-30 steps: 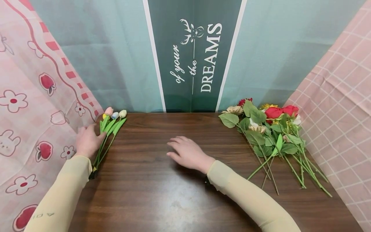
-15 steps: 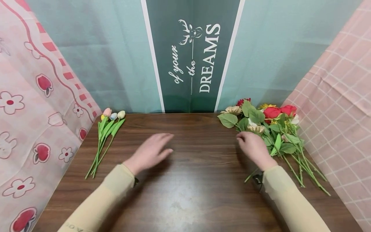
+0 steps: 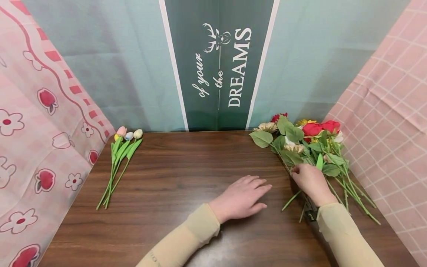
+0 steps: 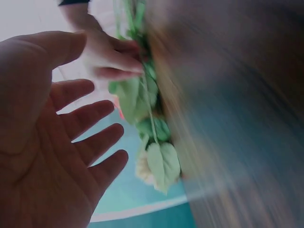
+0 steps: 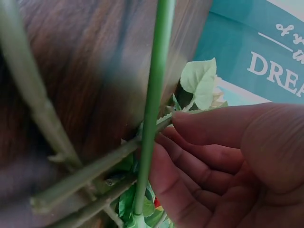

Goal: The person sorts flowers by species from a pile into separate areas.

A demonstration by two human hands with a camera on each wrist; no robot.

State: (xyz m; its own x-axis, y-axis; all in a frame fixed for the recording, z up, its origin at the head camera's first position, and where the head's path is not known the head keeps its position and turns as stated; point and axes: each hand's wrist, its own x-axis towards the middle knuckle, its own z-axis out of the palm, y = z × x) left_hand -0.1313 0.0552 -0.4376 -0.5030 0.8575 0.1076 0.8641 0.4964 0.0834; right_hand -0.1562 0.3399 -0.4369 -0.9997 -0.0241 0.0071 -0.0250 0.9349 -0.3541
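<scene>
Past the tulip bunch (image 3: 119, 163) lying at the table's (image 3: 173, 178) left edge, my left hand (image 3: 241, 198) hovers flat with fingers spread, and my right hand (image 3: 308, 180) pinches a green stem (image 5: 153, 109) in the flower pile (image 3: 307, 148) at the right.

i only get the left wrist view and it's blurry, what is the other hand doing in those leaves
Observer: The right wrist view shows the right hand pinching a green stem between thumb and fingers.
Operator: one loose flower or a pile
Observer: A pile: the head view shows a bunch of artificial flowers lying at the table's right side.
Operator: my hand touching them
Observer: No. The left hand lies open, palm down, beside the bunch and apart from it.
</scene>
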